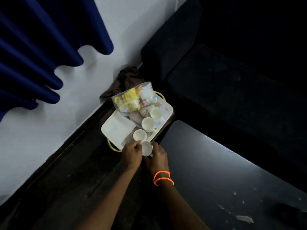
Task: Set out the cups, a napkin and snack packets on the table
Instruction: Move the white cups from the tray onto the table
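A white tray [109,130] with yellow handles sits low beside the wall. On it stand three white cups: one [139,135] nearest me, a middle cup [147,123] and a far cup [156,113]. A folded white napkin [120,127] lies on the tray's left part. A clear bag of snack packets [132,98] rests across the tray's far end. A fourth white cup [147,148] is at the tray's near edge, with my left hand [132,154] and my right hand [157,157] both closed around it.
A dark table top [232,171] lies to the right of the tray, with pale scuffs near its front. A dark sofa [216,80] stands behind it. Brown cloth [127,77] is bunched against the white wall. Blue curtains [41,47] hang at upper left.
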`<state>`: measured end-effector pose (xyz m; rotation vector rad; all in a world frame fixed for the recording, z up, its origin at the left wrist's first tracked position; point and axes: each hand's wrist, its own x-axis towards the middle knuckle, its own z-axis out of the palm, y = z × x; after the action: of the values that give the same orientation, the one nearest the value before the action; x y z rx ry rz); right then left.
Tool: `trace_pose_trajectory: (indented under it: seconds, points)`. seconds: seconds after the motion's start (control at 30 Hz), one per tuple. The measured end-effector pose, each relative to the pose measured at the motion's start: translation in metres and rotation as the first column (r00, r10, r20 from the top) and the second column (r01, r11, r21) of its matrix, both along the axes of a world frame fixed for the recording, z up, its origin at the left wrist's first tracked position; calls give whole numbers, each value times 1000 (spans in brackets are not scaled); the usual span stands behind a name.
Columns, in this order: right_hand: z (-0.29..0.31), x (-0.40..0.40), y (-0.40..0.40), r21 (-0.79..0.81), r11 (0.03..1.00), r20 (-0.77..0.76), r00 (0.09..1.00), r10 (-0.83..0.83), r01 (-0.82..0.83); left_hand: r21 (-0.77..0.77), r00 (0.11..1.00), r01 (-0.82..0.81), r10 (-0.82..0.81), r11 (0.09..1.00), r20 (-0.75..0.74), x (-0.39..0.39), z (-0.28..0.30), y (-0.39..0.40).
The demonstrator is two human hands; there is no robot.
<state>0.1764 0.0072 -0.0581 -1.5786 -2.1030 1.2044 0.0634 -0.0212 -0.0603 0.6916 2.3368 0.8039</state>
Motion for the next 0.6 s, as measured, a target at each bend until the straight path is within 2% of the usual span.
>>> trace_pose_trajectory:
  seconds: [0.3,0.5,0.6]
  points:
    - [-43,138,8,-41,965,88,963,-256,260,-24,960,263,-259,964,108,134,-42,31]
    - [-70,223,-18,-89,902,184,897,-403,423,-34,871,431,-407,902,274,217,-78,23]
    - [-77,254,-34,-109,863,214,860,-464,493,-4,823,501,-475,865,311,250,-91,13]
